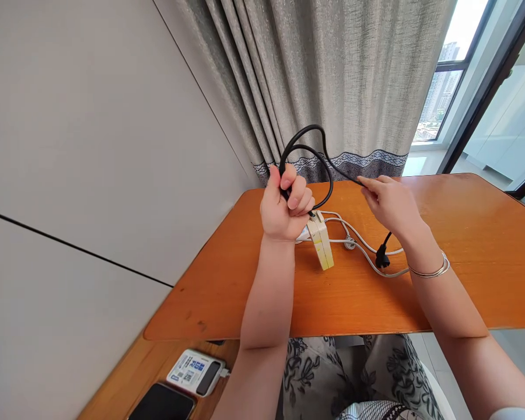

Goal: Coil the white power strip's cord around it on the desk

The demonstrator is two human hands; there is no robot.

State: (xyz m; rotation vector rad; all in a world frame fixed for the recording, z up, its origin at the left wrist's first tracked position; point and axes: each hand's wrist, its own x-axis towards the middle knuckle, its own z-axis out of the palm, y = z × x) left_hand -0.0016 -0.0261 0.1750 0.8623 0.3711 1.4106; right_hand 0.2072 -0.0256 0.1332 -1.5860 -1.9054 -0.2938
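Observation:
My left hand (285,205) is closed round loops of a black cable (308,149), held up above the orange wooden table (464,262). To its right, my right hand (389,201) pinches the same black cable where it runs off the loop. The cable's black plug (381,259) hangs below my right wrist, just over the table. Under my left hand a cream-coloured box (322,240) stands on the table, and white cables (359,242) lie beside it.
Grey curtains (332,76) hang behind the table, with a window at the far right. A plain wall fills the left side. On a lower wooden surface at bottom left lie a white device (195,372) and a dark phone (161,403).

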